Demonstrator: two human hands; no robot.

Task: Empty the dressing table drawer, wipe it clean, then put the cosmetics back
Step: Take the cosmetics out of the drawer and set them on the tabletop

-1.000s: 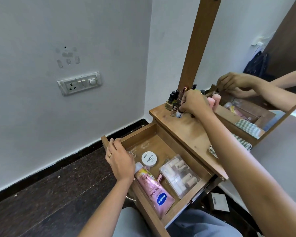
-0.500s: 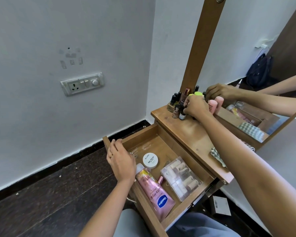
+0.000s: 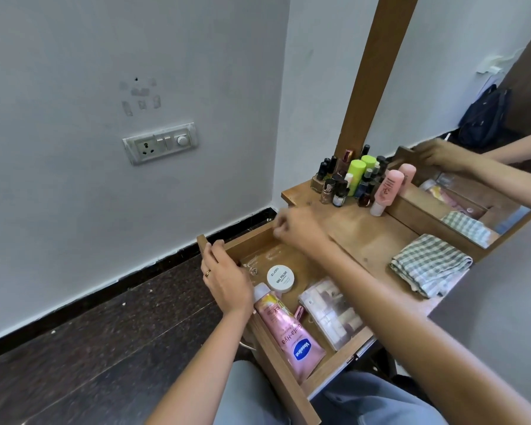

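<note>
The wooden drawer [image 3: 218,237] stands pulled out. My left hand [image 3: 227,279] grips its front edge near the far corner. My right hand [image 3: 298,228] hovers above the drawer's far end, fingers loosely curled, holding nothing. Inside lie a pink Vaseline tube [image 3: 288,332], a round white nail polish remover tub [image 3: 280,278], a clear plastic case of small cosmetics [image 3: 331,314] and a small pink lipstick [image 3: 300,311]. Several nail polish bottles [image 3: 334,187], a green bottle [image 3: 356,176] and a pink bottle [image 3: 385,191] stand on the dressing table top [image 3: 365,237].
A green checked cloth [image 3: 429,263] lies folded on the table top to the right. The mirror [image 3: 472,118] with its wooden frame rises behind the bottles. A switchboard [image 3: 159,143] is on the white wall to the left. Dark floor lies below.
My right hand left the bottles on the table top and came down and left over the drawer's far end. My left hand stayed on the drawer edge.
</note>
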